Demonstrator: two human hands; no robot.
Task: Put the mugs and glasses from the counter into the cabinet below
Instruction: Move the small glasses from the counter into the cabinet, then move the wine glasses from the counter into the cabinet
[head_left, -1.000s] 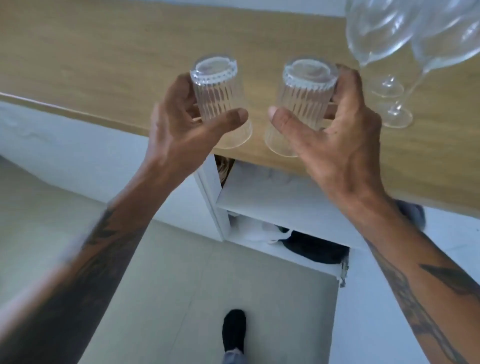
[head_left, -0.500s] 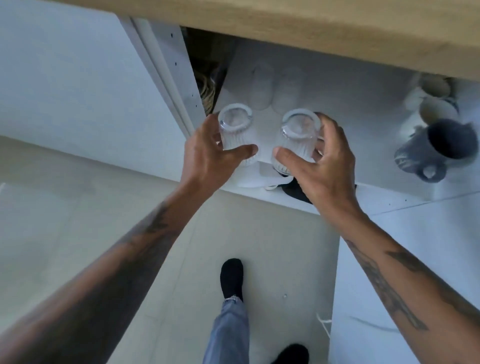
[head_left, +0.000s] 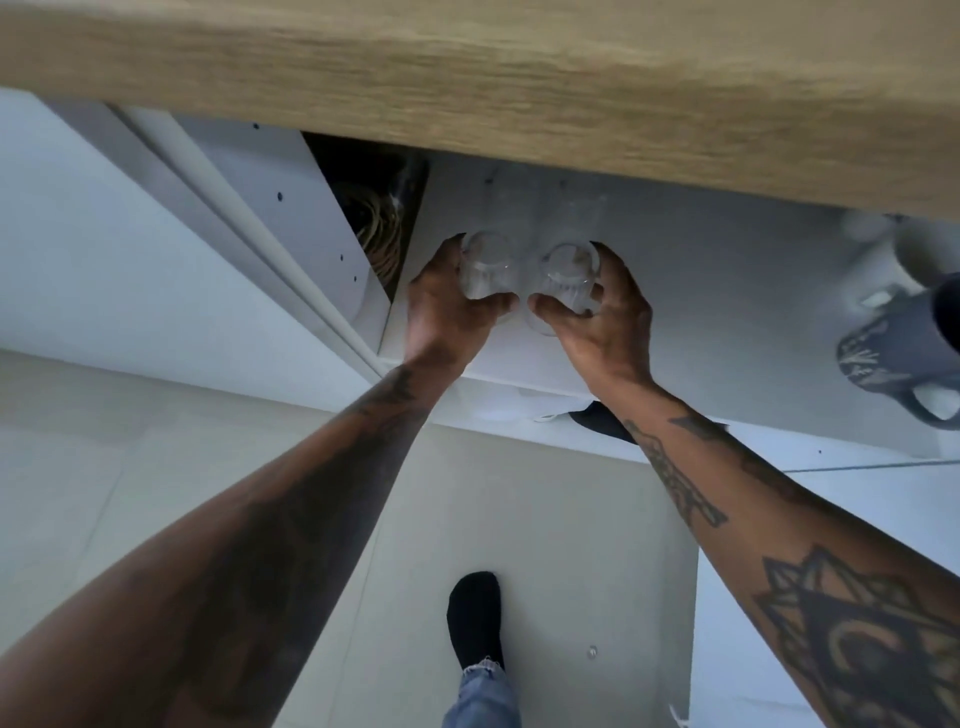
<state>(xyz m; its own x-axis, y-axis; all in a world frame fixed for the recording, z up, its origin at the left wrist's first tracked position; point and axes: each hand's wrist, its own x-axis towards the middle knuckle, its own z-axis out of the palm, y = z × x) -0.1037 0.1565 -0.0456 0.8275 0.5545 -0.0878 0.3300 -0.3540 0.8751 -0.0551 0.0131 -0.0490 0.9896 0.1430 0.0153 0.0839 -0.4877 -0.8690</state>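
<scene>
Each of my hands grips one clear ribbed glass, held upside down, over the white upper shelf (head_left: 701, 312) of the open cabinet. My left hand (head_left: 441, 317) holds the left glass (head_left: 485, 270); my right hand (head_left: 610, 322) holds the right glass (head_left: 566, 278). The two glasses sit side by side, almost touching, at or just above the shelf; I cannot tell whether they rest on it. Two more clear glasses (head_left: 550, 213) stand faintly visible behind them, deeper on the shelf. The wooden counter (head_left: 519, 78) overhangs the cabinet.
A dark grey mug (head_left: 893, 358) and white mugs (head_left: 878, 249) stand at the shelf's right end. The cabinet's left wall (head_left: 291, 228) and a dark gap with cables (head_left: 379, 208) lie to the left. Dark items lie on the lower shelf (head_left: 597, 421). My foot (head_left: 475, 618) stands on the tiled floor.
Both hands have carried the glasses down from the countertop and pushed them forward onto the upper shelf. My view has dropped below the counter edge; the wine glasses are out of sight.
</scene>
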